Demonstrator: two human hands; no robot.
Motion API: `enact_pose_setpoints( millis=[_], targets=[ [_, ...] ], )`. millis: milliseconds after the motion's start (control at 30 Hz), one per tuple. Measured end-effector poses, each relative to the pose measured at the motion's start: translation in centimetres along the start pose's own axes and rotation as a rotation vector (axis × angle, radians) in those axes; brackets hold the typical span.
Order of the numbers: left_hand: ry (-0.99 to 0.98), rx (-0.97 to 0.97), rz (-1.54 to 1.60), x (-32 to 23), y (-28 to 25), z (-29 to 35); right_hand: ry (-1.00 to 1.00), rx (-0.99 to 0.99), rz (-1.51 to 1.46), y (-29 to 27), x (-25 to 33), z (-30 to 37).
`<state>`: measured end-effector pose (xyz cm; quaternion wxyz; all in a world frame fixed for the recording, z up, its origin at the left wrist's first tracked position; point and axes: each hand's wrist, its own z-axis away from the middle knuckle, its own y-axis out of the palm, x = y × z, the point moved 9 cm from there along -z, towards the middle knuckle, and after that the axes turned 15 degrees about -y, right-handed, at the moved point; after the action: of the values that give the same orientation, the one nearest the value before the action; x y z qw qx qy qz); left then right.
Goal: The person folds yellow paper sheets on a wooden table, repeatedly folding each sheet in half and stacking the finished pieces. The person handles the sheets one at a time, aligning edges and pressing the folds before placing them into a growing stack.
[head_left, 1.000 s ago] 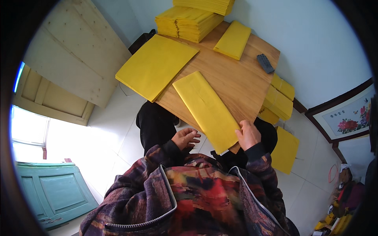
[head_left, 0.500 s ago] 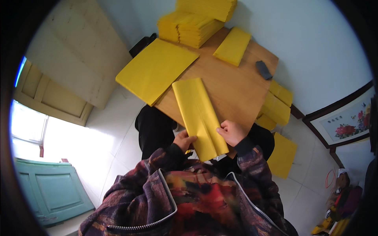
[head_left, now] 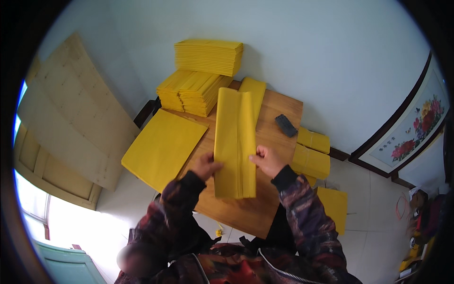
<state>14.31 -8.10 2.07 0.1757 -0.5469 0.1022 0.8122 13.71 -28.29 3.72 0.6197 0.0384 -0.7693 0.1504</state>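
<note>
Fingers (head_left: 256, 159) of both hands (head_left: 204, 167) (head_left: 270, 163) tight on folded yellow sheet (head_left: 235, 137), lettering (head_left: 377, 148) on flower picture (head_left: 407, 124)

From my end, the folded yellow sheet (head_left: 235, 146) blocks the middle of the table (head_left: 282, 108), with the left hand (head_left: 205, 165) and right hand (head_left: 268, 162) gripping its long edges — I can't cross straight there. On the right I see bare wood between the sheet and the dark block (head_left: 286, 125); a hand could pass. On the left only a narrower strip shows before the flat pile (head_left: 164, 150). Two stacks (head_left: 195, 90) bar the back left corner, and another folded sheet (head_left: 256, 98) lies partly hidden behind the first. Nearest me, bare wood reaches the edge — beyond the right side, bundles (head_left: 309, 161) stand in the way.
</note>
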Motion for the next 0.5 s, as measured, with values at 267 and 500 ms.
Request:
enact_pose_setpoints(
  millis=[267,500],
  targets=[
    [-0.216,0.044,-0.137,-6.5,-2.4,-20.6,0.025,-0.256,0.139,-9.7,-7.0,-13.4],
    [-0.296,0.038,-0.084,-7.8,-3.5,-27.9,0.085,-0.281,0.269,-12.6,-11.9,-19.6]
  ],
)
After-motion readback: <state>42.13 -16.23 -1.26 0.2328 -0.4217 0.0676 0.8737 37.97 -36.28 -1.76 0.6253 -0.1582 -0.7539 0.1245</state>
